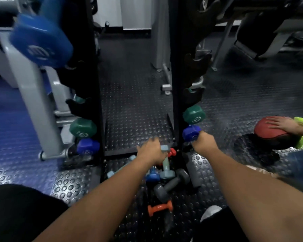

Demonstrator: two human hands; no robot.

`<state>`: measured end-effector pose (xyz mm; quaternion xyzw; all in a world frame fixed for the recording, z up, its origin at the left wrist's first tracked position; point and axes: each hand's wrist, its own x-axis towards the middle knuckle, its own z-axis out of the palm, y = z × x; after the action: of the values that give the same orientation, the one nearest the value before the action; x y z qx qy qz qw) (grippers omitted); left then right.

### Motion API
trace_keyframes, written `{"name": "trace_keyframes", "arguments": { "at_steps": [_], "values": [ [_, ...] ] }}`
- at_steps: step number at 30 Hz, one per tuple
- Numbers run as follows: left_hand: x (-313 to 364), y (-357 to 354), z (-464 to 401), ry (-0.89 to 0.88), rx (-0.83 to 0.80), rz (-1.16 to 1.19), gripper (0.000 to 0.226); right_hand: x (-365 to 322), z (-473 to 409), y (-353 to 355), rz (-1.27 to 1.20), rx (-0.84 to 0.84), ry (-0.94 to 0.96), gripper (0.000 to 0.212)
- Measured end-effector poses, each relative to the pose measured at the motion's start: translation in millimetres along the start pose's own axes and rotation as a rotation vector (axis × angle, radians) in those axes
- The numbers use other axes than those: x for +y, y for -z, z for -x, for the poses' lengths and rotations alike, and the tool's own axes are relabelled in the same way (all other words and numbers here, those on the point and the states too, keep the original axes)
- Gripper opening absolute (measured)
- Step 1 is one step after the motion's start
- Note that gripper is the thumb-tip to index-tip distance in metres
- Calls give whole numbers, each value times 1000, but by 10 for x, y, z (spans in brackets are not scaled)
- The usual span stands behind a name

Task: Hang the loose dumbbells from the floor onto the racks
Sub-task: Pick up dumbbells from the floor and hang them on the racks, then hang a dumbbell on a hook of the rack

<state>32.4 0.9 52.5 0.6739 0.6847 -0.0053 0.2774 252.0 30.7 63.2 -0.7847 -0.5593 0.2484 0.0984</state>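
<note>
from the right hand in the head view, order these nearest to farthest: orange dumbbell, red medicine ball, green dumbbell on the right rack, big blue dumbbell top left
From the right hand:
1. Green dumbbell, just above it on the right rack.
2. Red medicine ball, to its right.
3. Orange dumbbell, on the floor below.
4. Big blue dumbbell, far upper left.

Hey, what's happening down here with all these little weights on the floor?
Someone is tidying loose dumbbells onto a black rack. Their right hand grips a purple dumbbell at a low slot on the rack's right side, just under a green dumbbell already hung there. Their left hand holds a pale blue dumbbell over the pile on the floor, where grey, blue, red and orange ones remain. At the right edge, another person's hand rests on a red ball.
</note>
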Motion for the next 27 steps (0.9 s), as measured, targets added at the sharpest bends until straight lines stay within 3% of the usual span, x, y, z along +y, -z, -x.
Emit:
{"name": "trace_keyframes", "arguments": {
  "at_steps": [4,10,14,17,27],
  "values": [
    [-291,93,157,62,-7,-46,89,-165,316,-214,-4,-76,-7,35],
    [-923,113,503,211,-13,10,82,-377,726,-609,-20,-186,150,39],
    [-1372,70,747,303,-14,17,86,-441,952,-881,103,-311,234,43],
    [-1674,-25,848,360,2,37,75,-538,994,-1015,150,-362,267,38],
    [-1883,-506,738,393,-30,109,58,-603,865,-1336,120,-457,272,66]
  ]
}}
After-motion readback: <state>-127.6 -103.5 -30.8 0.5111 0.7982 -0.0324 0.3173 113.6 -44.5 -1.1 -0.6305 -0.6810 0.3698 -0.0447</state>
